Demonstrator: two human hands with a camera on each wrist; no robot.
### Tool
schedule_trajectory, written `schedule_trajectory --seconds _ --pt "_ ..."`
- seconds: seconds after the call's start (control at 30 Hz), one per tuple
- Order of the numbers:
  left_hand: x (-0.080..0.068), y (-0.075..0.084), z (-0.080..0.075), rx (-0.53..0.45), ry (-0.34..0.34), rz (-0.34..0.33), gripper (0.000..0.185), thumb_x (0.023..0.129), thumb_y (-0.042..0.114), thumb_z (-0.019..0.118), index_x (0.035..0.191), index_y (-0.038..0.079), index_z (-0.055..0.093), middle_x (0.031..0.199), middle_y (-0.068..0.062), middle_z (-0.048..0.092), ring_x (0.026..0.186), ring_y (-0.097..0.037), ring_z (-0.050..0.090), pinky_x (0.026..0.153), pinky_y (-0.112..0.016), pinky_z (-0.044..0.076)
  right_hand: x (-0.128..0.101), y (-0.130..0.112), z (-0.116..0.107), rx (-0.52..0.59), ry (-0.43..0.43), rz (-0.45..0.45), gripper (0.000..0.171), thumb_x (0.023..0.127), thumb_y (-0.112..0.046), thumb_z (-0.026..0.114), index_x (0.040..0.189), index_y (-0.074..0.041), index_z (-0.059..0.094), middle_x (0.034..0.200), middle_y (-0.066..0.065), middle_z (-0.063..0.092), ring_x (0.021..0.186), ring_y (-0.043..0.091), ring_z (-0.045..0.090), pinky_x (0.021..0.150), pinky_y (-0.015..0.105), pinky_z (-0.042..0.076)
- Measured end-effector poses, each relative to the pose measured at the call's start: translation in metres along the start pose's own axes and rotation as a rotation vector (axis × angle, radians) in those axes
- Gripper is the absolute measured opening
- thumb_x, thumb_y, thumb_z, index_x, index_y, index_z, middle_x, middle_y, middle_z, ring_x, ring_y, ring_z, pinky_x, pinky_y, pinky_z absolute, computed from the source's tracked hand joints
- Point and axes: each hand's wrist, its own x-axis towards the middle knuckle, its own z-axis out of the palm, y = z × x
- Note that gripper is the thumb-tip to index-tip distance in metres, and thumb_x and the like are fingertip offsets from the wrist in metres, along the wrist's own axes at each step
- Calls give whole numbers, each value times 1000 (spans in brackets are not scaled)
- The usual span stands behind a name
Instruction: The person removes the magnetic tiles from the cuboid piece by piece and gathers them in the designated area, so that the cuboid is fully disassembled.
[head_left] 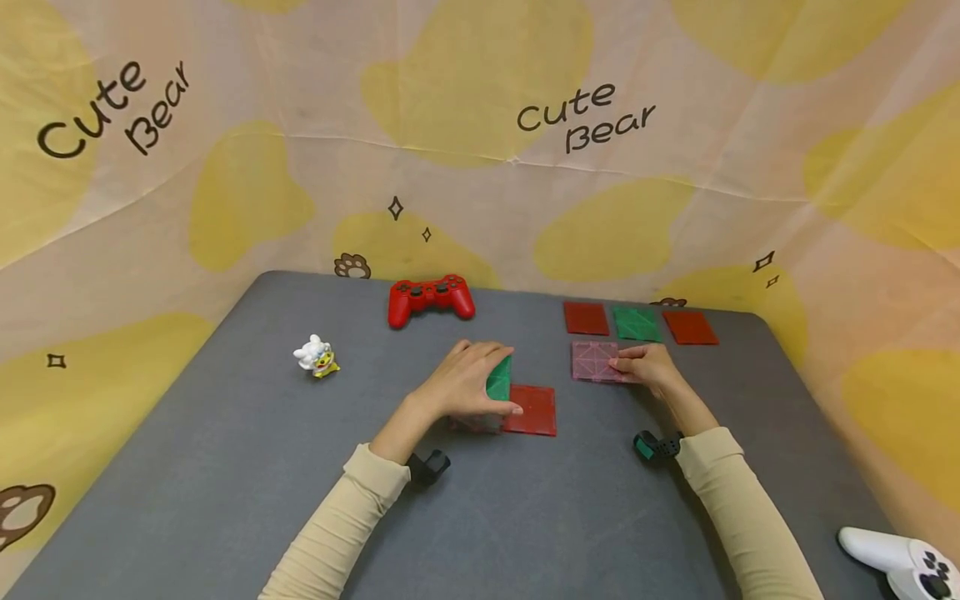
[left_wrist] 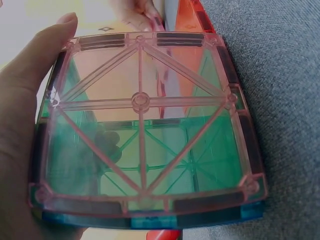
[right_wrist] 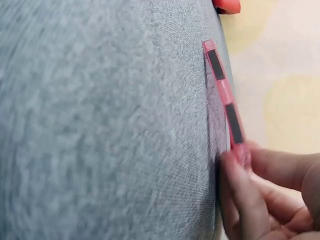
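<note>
My left hand [head_left: 463, 379] grips a small box [left_wrist: 141, 102] built of translucent magnetic tiles, its fingers over the top and its thumb along the near side. In the left wrist view, the box shows a pink face, green walls behind it and a blue edge. Lying flat against the box's right side is a red tile [head_left: 534, 411]. Farther right, my right hand [head_left: 651, 367] pinches a pink tile [head_left: 593, 361] by its right edge, between thumb and fingers. The right wrist view has this pink tile [right_wrist: 225, 92] edge-on, close over the grey surface.
Behind the pink tile lie a red tile [head_left: 586, 318], a green tile [head_left: 637, 324] and an orange-red tile [head_left: 691, 327]. A red game controller [head_left: 431, 300] is at the table's back edge. A small white-and-yellow figurine [head_left: 317, 357] stands left. A white controller [head_left: 903, 560] sits front right.
</note>
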Motion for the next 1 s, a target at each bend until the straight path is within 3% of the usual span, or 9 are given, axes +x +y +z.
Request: schedule_trajectory --seconds 0.17,0.27,0.47,0.67,0.77,0.9,1.0 --pt "0 1 0 -1 6 3 88 68 65 64 133 8 48 130 -7 53 117 -21 50 94 -40 34 -2 -3 2 -214 94 -44 45 85 -9 64 120 16 51 94 23 66 62 2 64 62 23 54" --pt "0 1 0 3 11 6 87 68 65 64 132 8 48 130 -7 53 117 -20 50 94 -40 34 -4 -5 4 -330 147 -63 41 85 -13 65 116 13 57 106 30 62 64 6 66 63 24 54" --pt "0 0 -1 -6 1 1 88 68 64 64 133 8 48 130 -7 52 118 -21 49 95 -41 34 -6 -5 7 -414 206 -111 34 83 -10 66 109 11 62 106 31 62 70 15 69 65 28 55" --pt "0 1 -3 6 11 1 87 68 65 64 132 8 48 130 -7 53 118 -21 50 95 -41 34 -8 -6 6 -431 217 -105 40 83 -16 67 113 9 61 101 25 66 70 16 69 67 31 55" --pt "1 1 -3 14 2 -4 87 68 65 64 133 8 48 130 -7 52 118 -21 49 96 -41 34 -12 -7 5 -509 240 -124 43 83 -21 68 112 9 61 94 22 68 68 18 66 64 29 52" --pt "0 3 -3 15 -14 -12 87 69 65 64 133 9 47 131 -7 51 118 -21 49 97 -42 33 -23 -9 13 -585 259 -215 45 84 -21 66 116 9 58 93 23 67 71 22 62 59 29 50" --pt "1 5 -3 14 -18 -13 87 69 65 64 133 9 47 131 -7 51 119 -21 49 97 -42 33 -35 -11 31 -562 199 -333 48 84 -17 67 122 8 54 96 23 66 77 25 65 62 32 53"
